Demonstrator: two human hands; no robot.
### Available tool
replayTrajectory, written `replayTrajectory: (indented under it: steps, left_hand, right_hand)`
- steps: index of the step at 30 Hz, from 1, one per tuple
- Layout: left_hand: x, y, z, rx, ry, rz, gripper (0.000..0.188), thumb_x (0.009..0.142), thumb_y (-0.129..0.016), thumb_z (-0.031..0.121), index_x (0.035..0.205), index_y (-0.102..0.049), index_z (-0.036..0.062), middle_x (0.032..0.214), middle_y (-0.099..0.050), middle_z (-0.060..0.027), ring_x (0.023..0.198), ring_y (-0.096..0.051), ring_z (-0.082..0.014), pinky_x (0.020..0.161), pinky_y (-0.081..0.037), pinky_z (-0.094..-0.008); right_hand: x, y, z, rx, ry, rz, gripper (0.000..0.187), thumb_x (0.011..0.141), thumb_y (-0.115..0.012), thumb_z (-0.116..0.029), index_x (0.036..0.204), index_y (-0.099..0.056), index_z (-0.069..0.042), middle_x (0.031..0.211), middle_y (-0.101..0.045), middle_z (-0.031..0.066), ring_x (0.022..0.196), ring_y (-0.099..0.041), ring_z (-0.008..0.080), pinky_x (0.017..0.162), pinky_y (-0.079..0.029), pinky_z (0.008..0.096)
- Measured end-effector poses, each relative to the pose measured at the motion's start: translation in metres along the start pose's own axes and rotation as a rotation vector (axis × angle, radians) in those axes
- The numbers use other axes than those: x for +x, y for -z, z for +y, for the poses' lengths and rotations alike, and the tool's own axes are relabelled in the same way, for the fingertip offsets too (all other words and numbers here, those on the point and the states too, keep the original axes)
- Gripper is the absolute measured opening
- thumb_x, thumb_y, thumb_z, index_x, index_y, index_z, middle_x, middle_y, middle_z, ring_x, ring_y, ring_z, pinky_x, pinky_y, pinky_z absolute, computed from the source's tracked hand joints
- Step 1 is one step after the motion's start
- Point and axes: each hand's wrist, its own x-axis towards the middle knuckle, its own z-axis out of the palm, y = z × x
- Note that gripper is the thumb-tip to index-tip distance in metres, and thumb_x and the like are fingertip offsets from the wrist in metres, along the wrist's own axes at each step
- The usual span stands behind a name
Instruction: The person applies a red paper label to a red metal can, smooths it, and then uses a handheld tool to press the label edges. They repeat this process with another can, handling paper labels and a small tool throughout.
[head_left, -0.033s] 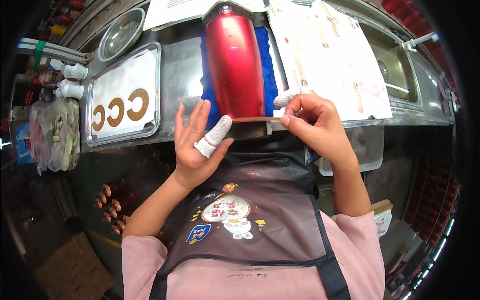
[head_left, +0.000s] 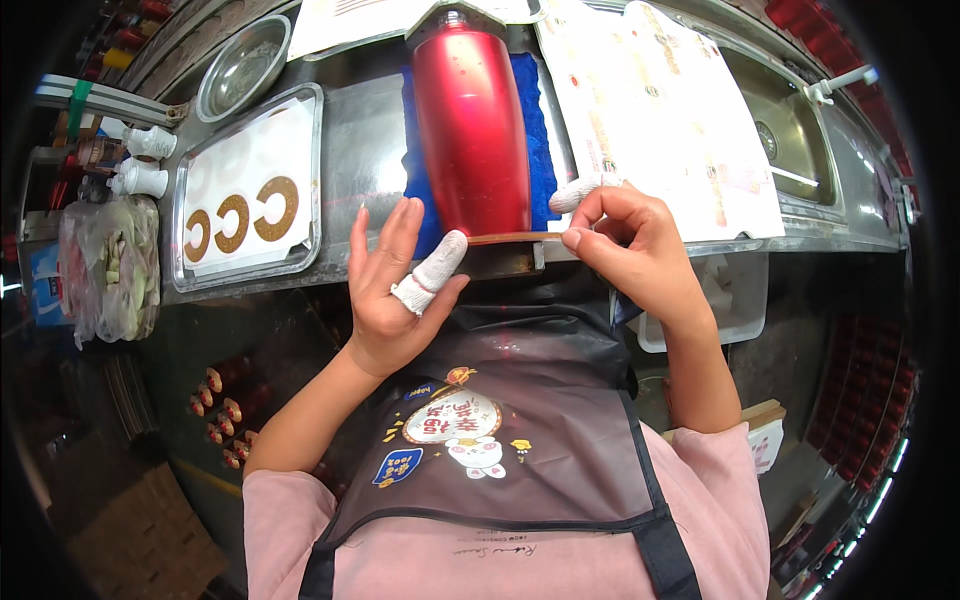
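A glossy red bottle-shaped vessel (head_left: 472, 130) lies on a blue cloth (head_left: 540, 120), its narrow neck pointing away from me. A thin brown strip (head_left: 512, 238) stretches sideways across its near end. The strip's right end is pinched between the thumb and forefinger of my right hand (head_left: 640, 250), one finger of which wears a white cloth cover. With fingers spread, my left hand (head_left: 385, 290) rests its white-covered forefinger at the strip's left end, by the vessel's base. Whether the strip is stuck to the vessel, I cannot tell.
A metal tray (head_left: 318, 190) at left holds a white sheet with gold-brown C-shaped pieces. Behind it sits a metal bowl (head_left: 243, 70). Patterned paper sheets (head_left: 660, 130) cover the bench right of the vessel, beside a sink (head_left: 800, 150). Plastic bags (head_left: 110, 265) hang at left.
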Motion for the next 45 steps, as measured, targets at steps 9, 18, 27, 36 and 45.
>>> replayTrajectory:
  steps: [9, 18, 27, 36, 45]
  left_hand:
    - [0.025, 0.005, 0.012, 0.154, -0.126, 0.009, 0.051, 0.072, -0.081, 0.009, 0.121, -0.078, 0.0229, 0.143, -0.059, -0.0236, 0.118, -0.066, -0.0417, 0.11, -0.035, -0.0624]
    - [0.056, -0.014, 0.028, 0.283, -0.245, 0.063, 0.039, 0.075, -0.079, 0.021, 0.114, -0.078, 0.0153, 0.138, -0.065, -0.0131, 0.13, -0.057, -0.0424, 0.11, -0.033, -0.0676]
    - [0.026, -0.013, 0.004, -0.136, 0.036, 0.134, 0.065, 0.074, -0.087, 0.012, 0.134, -0.066, 0.0046, 0.147, -0.056, -0.021, 0.135, -0.055, -0.0391, 0.115, -0.031, -0.0614]
    - [-0.007, -0.005, -0.001, -0.006, 0.007, 0.001, 0.05, 0.078, -0.085, 0.012, 0.127, -0.072, 0.008, 0.149, -0.053, -0.0239, 0.133, -0.056, -0.0425, 0.115, -0.028, -0.0635]
    - [0.019, -0.001, 0.01, 0.116, -0.101, 0.037, 0.05, 0.073, -0.082, 0.008, 0.121, -0.077, 0.0193, 0.145, -0.057, -0.0224, 0.121, -0.064, -0.0424, 0.112, -0.032, -0.0646]
  right_hand:
    - [0.01, -0.004, 0.011, -0.011, 0.004, 0.003, 0.013, 0.089, -0.074, -0.011, 0.084, -0.065, -0.003, 0.08, -0.057, -0.0051, 0.068, -0.046, -0.0006, 0.059, -0.035, 0.0179]
    - [0.014, -0.012, 0.016, -0.169, 0.081, 0.02, 0.015, 0.089, -0.076, -0.012, 0.087, -0.066, -0.001, 0.085, -0.057, -0.0027, 0.068, -0.047, 0.0004, 0.058, -0.037, 0.0192]
    - [0.011, -0.006, -0.004, -0.03, -0.061, -0.109, 0.017, 0.085, -0.079, -0.012, 0.083, -0.066, -0.001, 0.081, -0.056, -0.0042, 0.066, -0.046, 0.0004, 0.058, -0.036, 0.0199]
    - [0.005, 0.001, -0.008, -0.019, -0.032, -0.052, 0.014, 0.087, -0.076, -0.01, 0.083, -0.064, -0.003, 0.075, -0.056, -0.007, 0.066, -0.046, -0.0014, 0.057, -0.034, 0.0183]
    - [0.013, -0.002, 0.009, 0.031, -0.044, -0.067, 0.014, 0.089, -0.075, -0.011, 0.085, -0.064, -0.004, 0.077, -0.058, -0.0067, 0.067, -0.048, -0.001, 0.059, -0.036, 0.0169]
